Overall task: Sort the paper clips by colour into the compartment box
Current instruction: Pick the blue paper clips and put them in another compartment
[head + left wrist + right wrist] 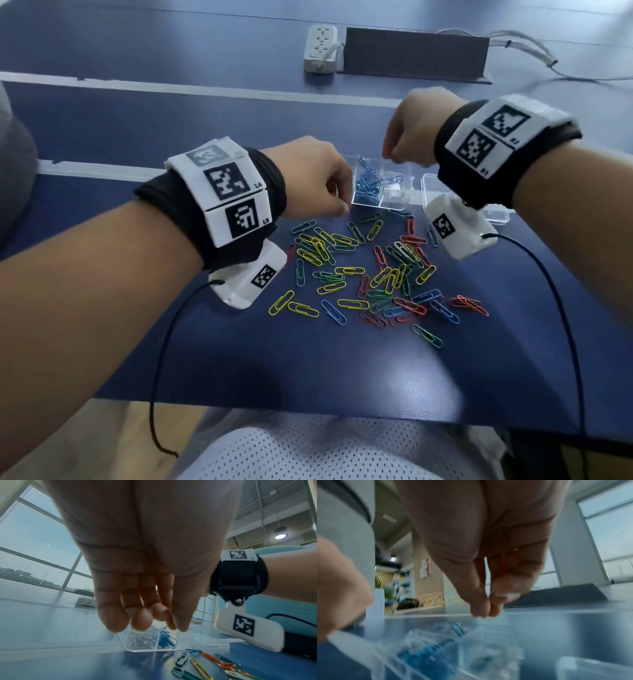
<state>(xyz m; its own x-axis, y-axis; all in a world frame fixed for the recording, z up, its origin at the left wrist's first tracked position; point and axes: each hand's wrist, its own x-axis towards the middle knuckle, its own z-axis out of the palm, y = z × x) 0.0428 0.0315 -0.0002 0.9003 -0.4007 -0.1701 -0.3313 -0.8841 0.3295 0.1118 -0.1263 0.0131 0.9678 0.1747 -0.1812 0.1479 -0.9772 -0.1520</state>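
A clear compartment box (394, 204) stands on the blue table, with a heap of blue clips (367, 187) in its left cell and one blue clip (394, 180) in the cell beside it. My right hand (388, 156) hovers over the box (462, 655), thumb and fingertip pressed together (485, 612), with nothing seen between them. A blue clip (458, 628) shows just below them. My left hand (342, 205) hangs by the box's left front corner, fingers loosely curled (163, 624) and holding nothing. Mixed yellow, green, red and blue clips (370, 274) lie spread in front.
A clear lid or second tray (493, 214) lies right of the box, partly behind my right wrist camera. A white power strip (320, 49), a dark grey panel (414, 54) and cables sit at the back. The table's front edge (308, 409) is near my lap.
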